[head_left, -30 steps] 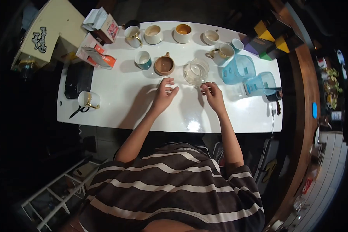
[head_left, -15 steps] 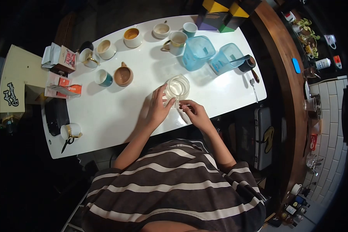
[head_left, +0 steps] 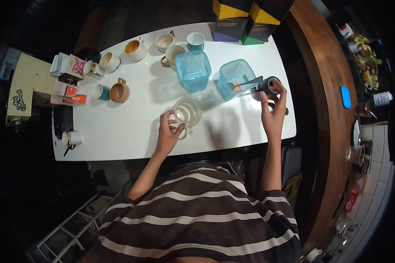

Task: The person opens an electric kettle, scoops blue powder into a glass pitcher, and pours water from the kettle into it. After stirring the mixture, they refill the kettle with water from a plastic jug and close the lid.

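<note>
My left hand [head_left: 167, 133] is on the near left side of a clear glass jug [head_left: 187, 113], thumb and fingers bent against the glass. The jug stands upright on the white table [head_left: 140, 147]. My right hand [head_left: 274, 104] is over the right end of the table, fingers curved and apart, at a black round container [head_left: 267, 83]; whether they touch is unclear. A dark handle or spoon [head_left: 250, 83] lies across the rim of a blue translucent tub [head_left: 230, 90] beside it. Another blue tub [head_left: 193, 74] stands behind the jug.
Several mugs line the back and left, among them a brown mug [head_left: 119, 93] and a teal cup [head_left: 195, 41]. Black and yellow boxes [head_left: 230, 28] stand at the back. Packets [head_left: 74, 94] are at the left, and a wooden counter [head_left: 322, 109] runs along the right.
My right hand has left the jug and moved right to the black container. My left hand stays at the jug. The view has shifted, so the table items appear farther left.
</note>
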The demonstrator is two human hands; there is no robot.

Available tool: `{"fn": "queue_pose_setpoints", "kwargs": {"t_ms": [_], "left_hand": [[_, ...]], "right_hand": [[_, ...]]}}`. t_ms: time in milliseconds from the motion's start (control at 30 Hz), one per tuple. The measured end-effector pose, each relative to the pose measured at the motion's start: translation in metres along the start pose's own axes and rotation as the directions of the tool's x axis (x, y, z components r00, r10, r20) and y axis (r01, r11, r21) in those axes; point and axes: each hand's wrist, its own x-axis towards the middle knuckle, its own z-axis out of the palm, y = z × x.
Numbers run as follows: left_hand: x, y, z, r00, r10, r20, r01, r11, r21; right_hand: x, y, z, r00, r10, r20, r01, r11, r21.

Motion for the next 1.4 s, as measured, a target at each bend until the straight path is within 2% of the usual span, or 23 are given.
{"fn": "queue_pose_setpoints", "kwargs": {"t_ms": [33, 67, 133, 200, 267, 300, 333, 367, 400, 467, 533, 567, 600, 667, 733, 900, 967, 1033, 1133, 1200, 1333, 1367, 1400], "left_hand": [[-0.004, 0.003, 0.006, 0.999, 0.012, -0.031, -0.011, 1.0, 0.024], [-0.009, 0.007, 0.011, 0.998, 0.024, -0.063, -0.021, 0.999, 0.047], [-0.012, 0.013, 0.01, 0.997, -0.014, -0.08, 0.02, 0.998, 0.066], [-0.009, 0.013, 0.004, 0.977, -0.004, -0.213, 0.011, 0.999, 0.035], [0.0, 0.034, -0.009, 0.962, -0.012, -0.271, 0.014, 1.0, 0.008], [0.01, 0.047, -0.018, 0.955, 0.056, -0.291, -0.05, 0.998, 0.028], [0.022, 0.059, -0.026, 0.943, 0.13, -0.306, -0.121, 0.991, 0.049], [0.035, 0.07, -0.032, 0.941, 0.136, -0.311, -0.126, 0.991, 0.052], [0.048, 0.08, -0.036, 0.946, 0.18, -0.27, -0.161, 0.983, 0.091], [0.075, 0.098, -0.039, 0.947, 0.228, -0.227, -0.204, 0.971, 0.123], [0.098, 0.111, -0.03, 0.948, 0.309, -0.08, -0.28, 0.925, 0.257], [0.107, 0.114, -0.026, 0.946, 0.313, -0.078, -0.286, 0.925, 0.251], [0.115, 0.117, -0.023, 0.942, 0.334, -0.017, -0.315, 0.903, 0.291], [0.124, 0.12, -0.019, 0.93, 0.364, 0.052, -0.361, 0.874, 0.326], [0.132, 0.119, -0.017, 0.942, 0.318, 0.112, -0.337, 0.879, 0.337], [0.141, 0.115, -0.019, 0.926, 0.344, 0.158, -0.377, 0.871, 0.314], [0.142, 0.112, -0.019, 0.911, 0.369, 0.182, -0.407, 0.872, 0.271], [0.136, 0.111, -0.016, 0.865, 0.473, 0.166, -0.501, 0.813, 0.297], [0.129, 0.107, -0.015, 0.833, 0.542, 0.11, -0.548, 0.781, 0.3], [0.123, 0.107, -0.018, 0.82, 0.562, 0.108, -0.565, 0.767, 0.305], [0.111, 0.113, -0.024, 0.771, 0.619, 0.151, -0.63, 0.707, 0.32], [0.107, 0.117, -0.024, 0.773, 0.617, 0.148, -0.628, 0.71, 0.32], [0.102, 0.121, -0.025, 0.759, 0.635, 0.139, -0.64, 0.69, 0.338]], "right_hand": [[0.01, 0.01, 0.001, 0.992, 0.052, 0.114, -0.059, 0.997, 0.059], [0.015, 0.015, 0.004, 0.989, 0.054, 0.135, -0.064, 0.995, 0.073], [0.026, 0.017, 0.012, 0.957, 0.029, 0.289, -0.011, 0.998, -0.062], [0.031, 0.028, 0.02, 0.946, -0.031, 0.322, 0.037, 0.999, -0.011], [0.029, 0.029, 0.026, 0.941, -0.052, 0.333, 0.049, 0.999, 0.019], [0.027, 0.032, 0.028, 0.945, -0.022, 0.327, -0.007, 0.996, 0.086], [0.026, 0.034, 0.03, 0.943, -0.031, 0.332, 0.0, 0.996, 0.094], [0.026, 0.035, 0.031, 0.953, 0.003, 0.302, -0.051, 0.987, 0.149], [0.026, 0.034, 0.03, 0.962, 0.041, 0.27, -0.099, 0.974, 0.204], [0.026, 0.031, 0.031, 0.97, 0.04, 0.238, -0.09, 0.976, 0.2], [0.028, 0.032, 0.032, 0.966, -0.046, 0.253, 0.035, 0.998, 0.049], [0.027, 0.026, 0.033, 0.967, 0.007, 0.256, -0.028, 0.997, 0.078], [0.027, 0.025, 0.032, 0.968, 0.009, 0.25, -0.028, 0.997, 0.072], [0.03, 0.024, 0.032, 0.98, -0.035, 0.198, 0.036, 0.999, -0.003], [0.03, 0.017, 0.031, 0.986, -0.054, 0.159, 0.059, 0.998, -0.026], [0.028, 0.011, 0.031, 0.983, -0.131, 0.126, 0.146, 0.982, -0.117], [0.028, 0.007, 0.032, 0.959, -0.247, 0.138, 0.273, 0.935, -0.226], [0.029, 0.007, 0.033, 0.951, -0.27, 0.153, 0.297, 0.933, -0.203], [0.029, -0.002, 0.033, 0.951, -0.264, 0.164, 0.291, 0.942, -0.168], [0.028, -0.006, 0.031, 0.95, -0.275, 0.149, 0.295, 0.946, -0.137], [0.019, -0.028, 0.018, 0.929, -0.354, 0.11, 0.37, 0.908, -0.199], [0.017, -0.031, 0.012, 0.873, -0.482, 0.072, 0.486, 0.85, -0.203], [0.012, -0.035, 0.003, 0.86, -0.507, 0.055, 0.508, 0.842, -0.184]]}}
